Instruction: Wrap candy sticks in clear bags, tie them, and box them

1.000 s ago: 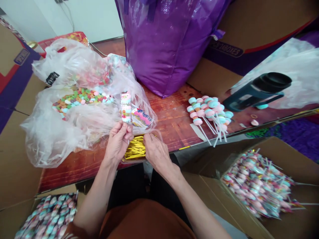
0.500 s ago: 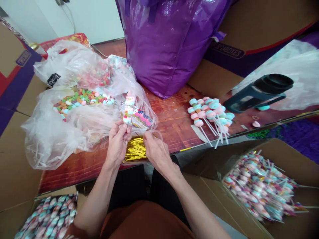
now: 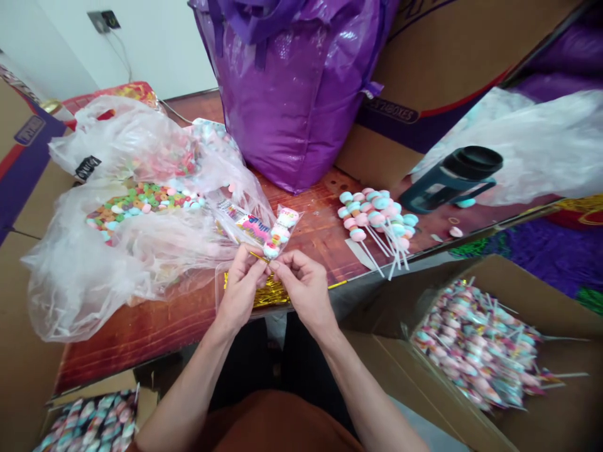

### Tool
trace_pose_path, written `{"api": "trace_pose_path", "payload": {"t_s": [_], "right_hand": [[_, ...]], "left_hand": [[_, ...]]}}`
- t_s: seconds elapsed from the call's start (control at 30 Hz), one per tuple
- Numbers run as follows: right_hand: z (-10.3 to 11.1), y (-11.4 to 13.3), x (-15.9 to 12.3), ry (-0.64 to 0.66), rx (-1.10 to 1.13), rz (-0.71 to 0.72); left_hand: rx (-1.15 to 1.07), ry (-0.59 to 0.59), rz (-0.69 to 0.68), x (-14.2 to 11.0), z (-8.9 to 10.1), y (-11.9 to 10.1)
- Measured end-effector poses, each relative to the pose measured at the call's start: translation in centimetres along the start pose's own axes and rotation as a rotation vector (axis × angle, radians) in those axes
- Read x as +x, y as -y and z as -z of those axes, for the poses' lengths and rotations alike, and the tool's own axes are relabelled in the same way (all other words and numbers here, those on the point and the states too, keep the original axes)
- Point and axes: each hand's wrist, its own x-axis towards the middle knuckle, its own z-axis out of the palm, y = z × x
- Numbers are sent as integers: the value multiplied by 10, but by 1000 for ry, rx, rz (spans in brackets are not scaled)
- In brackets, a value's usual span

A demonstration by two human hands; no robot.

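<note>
A candy skewer (image 3: 281,231) of pastel pieces in a clear wrapper points up and away from me, tilted to the right. My left hand (image 3: 242,285) is closed at its lower end. A thin gold twist tie (image 3: 259,257) crosses the gathered neck of the wrapper. Thumb and forefinger of my right hand (image 3: 305,285) pinch the tie at the neck, close against the left fingertips. The stick is hidden by my fingers. Right below both hands lies a clear tub of gold twist ties (image 3: 271,294), partly covered by them.
Plastic bags of colourful ring candies (image 3: 141,199) spread at left. Unwrapped skewers (image 3: 377,213) lie at right beside a dark bottle (image 3: 450,179). A purple bag (image 3: 292,107) stands behind. Boxes of wrapped skewers sit low at right (image 3: 475,351) and left (image 3: 94,420).
My right hand has left the tub with a gold twist tie and met my left hand at the wrapper's neck. The skewer has moved right and tilted. The view has shifted slightly.
</note>
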Motion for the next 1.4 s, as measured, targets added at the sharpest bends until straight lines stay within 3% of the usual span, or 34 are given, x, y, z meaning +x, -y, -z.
{"api": "trace_pose_path", "payload": {"t_s": [0.17,0.3,0.37,0.47,0.6,0.7,0.8,0.93,1.1,1.2,1.27,1.33,1.4], "right_hand": [[5,-1,-3,-77,-129,101],[8,-6,-6,-47,-218,177],[10,-8,-8,-3,-156,139],[14,-4,-11,35,-56,75],[24,9,-10,81,-72,183],[32,15,-9,192,-67,182],[37,9,-9,165,-198,193],[37,-6,-14,21,-340,227],[38,-7,-16,78,-75,33],[37,-6,-16,100,74,-53],[37,-7,-17,76,24,-13],[37,-8,-18,-3,-159,127],[38,-9,-19,-90,-384,354]], "left_hand": [[149,53,-149,-1,-3,5],[113,-22,-142,1,-9,9],[3,-29,-65,2,-12,8],[-211,73,185,3,-12,0],[-464,214,540,0,-7,-10],[-500,291,643,-3,-7,-11],[-335,281,551,-5,-14,-4],[-23,91,201,-8,-24,10],[209,118,35,-15,-23,13],[218,97,38,-12,-21,10],[84,52,133,-9,-21,8],[-92,33,282,-5,-23,6],[-211,42,400,-2,-24,3]]}}
